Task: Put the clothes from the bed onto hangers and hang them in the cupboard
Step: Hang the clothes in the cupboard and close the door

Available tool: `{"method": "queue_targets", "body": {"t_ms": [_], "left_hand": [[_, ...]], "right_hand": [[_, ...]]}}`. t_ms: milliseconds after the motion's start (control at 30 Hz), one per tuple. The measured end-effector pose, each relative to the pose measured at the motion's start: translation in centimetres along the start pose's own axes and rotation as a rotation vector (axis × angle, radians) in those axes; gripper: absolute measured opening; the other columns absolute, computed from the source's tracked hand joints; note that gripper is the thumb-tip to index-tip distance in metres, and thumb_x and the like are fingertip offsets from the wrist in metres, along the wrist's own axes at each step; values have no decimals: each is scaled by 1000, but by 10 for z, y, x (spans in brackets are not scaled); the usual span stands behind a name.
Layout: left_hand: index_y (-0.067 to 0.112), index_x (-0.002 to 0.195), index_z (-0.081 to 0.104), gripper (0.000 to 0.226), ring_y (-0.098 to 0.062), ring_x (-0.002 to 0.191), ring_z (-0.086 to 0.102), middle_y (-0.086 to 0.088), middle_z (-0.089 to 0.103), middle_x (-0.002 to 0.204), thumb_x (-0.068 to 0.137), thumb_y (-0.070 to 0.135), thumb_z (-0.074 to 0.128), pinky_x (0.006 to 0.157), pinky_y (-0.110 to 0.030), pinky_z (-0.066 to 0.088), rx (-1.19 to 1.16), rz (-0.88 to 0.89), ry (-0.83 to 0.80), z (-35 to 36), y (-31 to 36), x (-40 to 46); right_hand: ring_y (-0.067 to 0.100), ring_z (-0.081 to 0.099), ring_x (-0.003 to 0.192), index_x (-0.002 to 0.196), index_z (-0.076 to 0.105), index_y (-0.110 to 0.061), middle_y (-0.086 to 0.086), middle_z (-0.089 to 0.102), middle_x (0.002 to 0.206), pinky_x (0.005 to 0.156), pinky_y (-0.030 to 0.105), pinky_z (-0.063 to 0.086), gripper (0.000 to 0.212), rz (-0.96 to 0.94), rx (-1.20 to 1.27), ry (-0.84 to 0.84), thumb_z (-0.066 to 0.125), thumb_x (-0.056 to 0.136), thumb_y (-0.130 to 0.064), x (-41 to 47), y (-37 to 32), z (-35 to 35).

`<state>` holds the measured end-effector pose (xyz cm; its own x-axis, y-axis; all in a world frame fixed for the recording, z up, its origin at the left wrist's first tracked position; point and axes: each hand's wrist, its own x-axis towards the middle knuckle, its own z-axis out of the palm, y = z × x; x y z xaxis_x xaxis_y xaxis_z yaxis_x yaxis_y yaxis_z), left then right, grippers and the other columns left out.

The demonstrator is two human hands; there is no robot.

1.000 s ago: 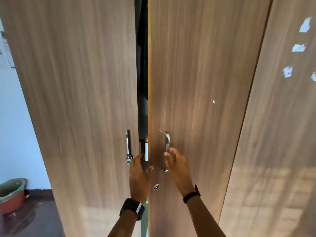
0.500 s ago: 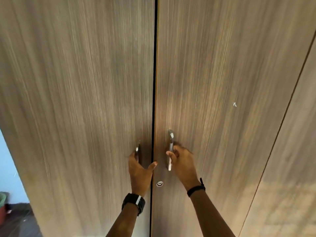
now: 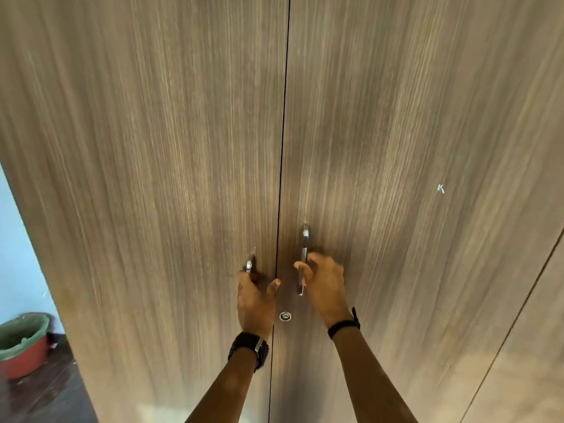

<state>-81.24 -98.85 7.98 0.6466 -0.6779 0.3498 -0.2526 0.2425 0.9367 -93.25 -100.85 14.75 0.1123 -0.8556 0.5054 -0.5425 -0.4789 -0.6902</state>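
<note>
Nearest are two forearms reaching up from the bottom edge, the left wearing a dark watch and the right a thin black band. The left hand has its fingers curled up behind the left handle, thumb sticking out toward the seam; the right hand has its fingers hooked round the right handle. Both grip metal pulls on the cupboard, whose two wooden doors meet in a thin dark line with no gap showing. A small round lock sits on the right door just below the hands. The step in hand looks like working the doors, either opening them to hang something or finishing up; which one cannot be told from this view alone. If more clothes are to go in, the next move calls for pulling both handles outward evenly and stepping back to give the doors room to swing. No clothes, hangers or bed are in sight, so they must be behind the person or inside. Off to the left, on the dark floor by a blue wall, stands a red bin with a green liner, near the left door's swing.
</note>
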Motion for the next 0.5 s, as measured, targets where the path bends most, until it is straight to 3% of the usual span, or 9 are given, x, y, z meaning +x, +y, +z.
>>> {"method": "queue_targets", "body": {"t_ms": [233,367,500], "left_hand": [[8,110,51,43,-21,90,61,-4,62,97,77,12,77,71,-14,45,29,20,29,6,-2,5],[8,116,51,46,-20,93,61,-5,63,102,78,14,76,80,-22,50,15,30,34,10,-5,8],[8,119,50,48,-19,95,60,-2,62,104,79,15,75,84,-25,51,-11,36,29,15,-8,14]], "right_hand": [[14,64,63,72,56,-14,0,61,65,59,20,50,25,-9,31,-12,63,89,-31,8,7,3],[15,65,64,76,61,-9,2,63,67,60,24,53,25,14,46,-19,64,88,-31,14,8,7],[14,64,63,70,55,-17,-1,60,64,56,14,46,24,32,46,-14,64,88,-29,19,8,11]]}}
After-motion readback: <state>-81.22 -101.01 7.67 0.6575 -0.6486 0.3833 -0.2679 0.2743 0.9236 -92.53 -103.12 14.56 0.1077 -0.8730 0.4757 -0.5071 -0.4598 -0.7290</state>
